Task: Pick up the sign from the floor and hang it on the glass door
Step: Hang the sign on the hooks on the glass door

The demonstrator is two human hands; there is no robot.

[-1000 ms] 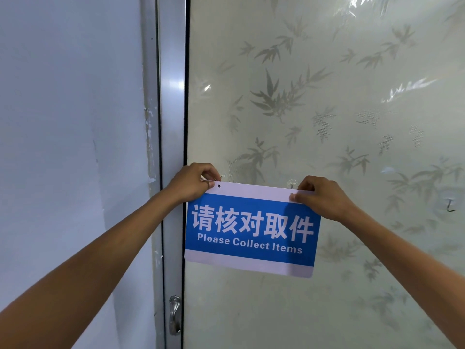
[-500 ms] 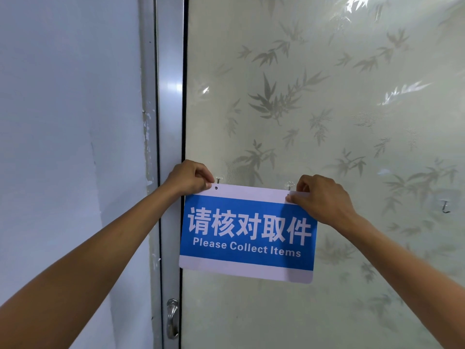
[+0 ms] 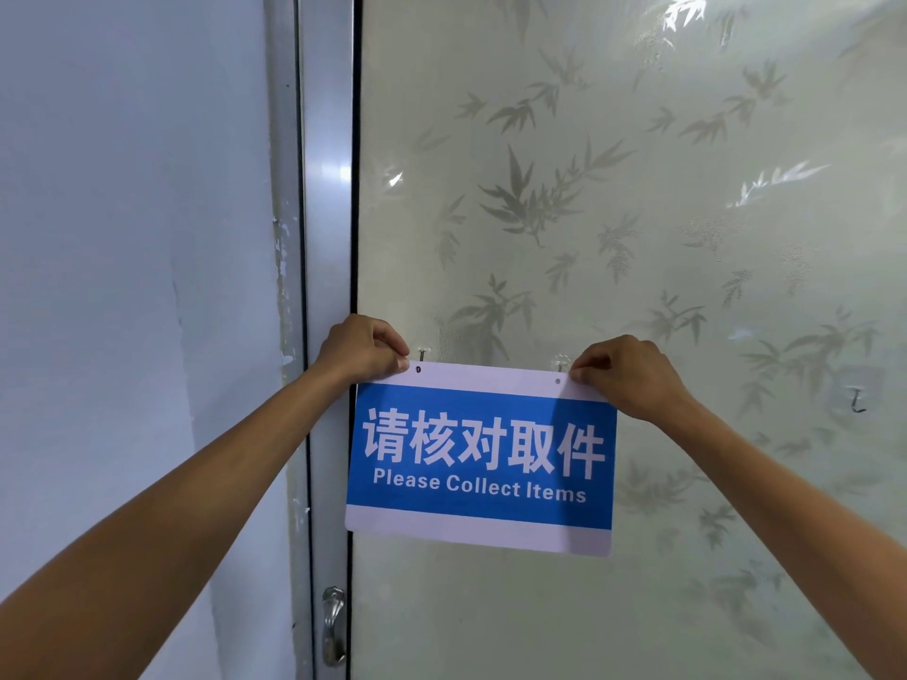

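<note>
A blue and white sign (image 3: pixel 483 458) reading "Please Collect Items" is held flat against the frosted glass door (image 3: pixel 638 188) with its bamboo-leaf pattern. My left hand (image 3: pixel 360 348) pinches the sign's top left corner. My right hand (image 3: pixel 630 377) pinches the top right corner. Two small holes show along the sign's top edge. A small hook (image 3: pixel 422 354) sticks out of the glass just above the left hole, and a clear hook (image 3: pixel 560 361) sits just above the right hole.
A metal door frame (image 3: pixel 326 188) runs down the left of the glass, with a metal handle (image 3: pixel 333 625) low on it. A white wall (image 3: pixel 132 238) fills the left side. Another clear stick-on hook (image 3: pixel 856 397) sits on the glass at the right.
The sign has shifted slightly left and levelled out. My right hand slid toward the corner, uncovering the right hole, and both holes now sit just below the hooks.
</note>
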